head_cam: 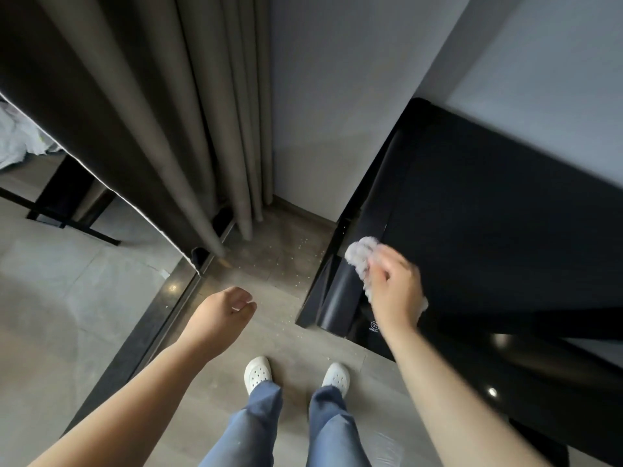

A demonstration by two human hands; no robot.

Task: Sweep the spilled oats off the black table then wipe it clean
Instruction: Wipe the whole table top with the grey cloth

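The black table [488, 210] fills the right side, its near-left edge running down to the floor view. My right hand [392, 284] grips a crumpled pale cloth [360, 252] at that left edge of the tabletop. My left hand [226, 310] hangs over the floor with its fingers loosely curled and nothing in it. Small pale oat flakes [286, 264] lie scattered on the grey floor beside the table's edge. I see no oats on the dark tabletop.
Grey curtains [215, 129] hang at the left and middle, down to the floor. A pale wall [330, 96] stands behind the table. A sliding-door track [175, 298] crosses the floor at the left. My feet in white shoes [258, 374] stand near the table.
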